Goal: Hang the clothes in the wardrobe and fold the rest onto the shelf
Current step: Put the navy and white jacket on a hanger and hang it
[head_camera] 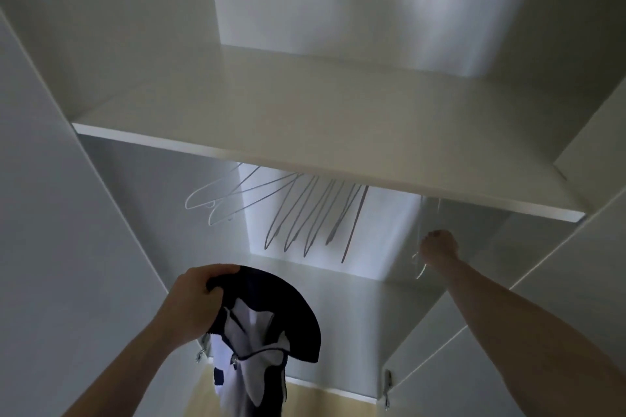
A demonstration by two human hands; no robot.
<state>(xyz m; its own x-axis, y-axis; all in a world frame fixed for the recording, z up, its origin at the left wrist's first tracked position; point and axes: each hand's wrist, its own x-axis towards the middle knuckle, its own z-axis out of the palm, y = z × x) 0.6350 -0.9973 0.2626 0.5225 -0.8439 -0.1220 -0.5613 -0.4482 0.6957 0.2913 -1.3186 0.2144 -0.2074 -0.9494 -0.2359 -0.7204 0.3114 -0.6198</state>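
The view looks up into a white wardrobe [101, 247] with its doors swung open on either side. A wide white shelf [305, 132] crosses the upper part, and nothing lies on the part of it that shows.

Under the shelf a row of thin wire hangers [294, 213] hangs down — two pale ones on the left tilted sideways, the others closer together and slanting toward the lower left. The rail that carries them is hidden behind the front edge of the shelf.

The left hand [193, 301] is raised in front of the wardrobe, below the hangers. Its fingers and thumb are curled tight round the top of a dark navy and white garment [267, 328], gripping the dark cloth at the upper edge. The garment droops from that grip in a bunched heap, with white folds and a thin dark cord showing in the middle, and its lower end hangs down toward the pale wooden floor [321, 403]. It is not on any hanger and touches neither the shelf nor the wardrobe.

The right hand [438, 247] reaches up and to the right, just under the shelf's front edge and well apart from the row. Its fingers are curled into a fist round a thin pale hanger [421, 264] — the wire is blurred, so its exact shape is hard to make out.
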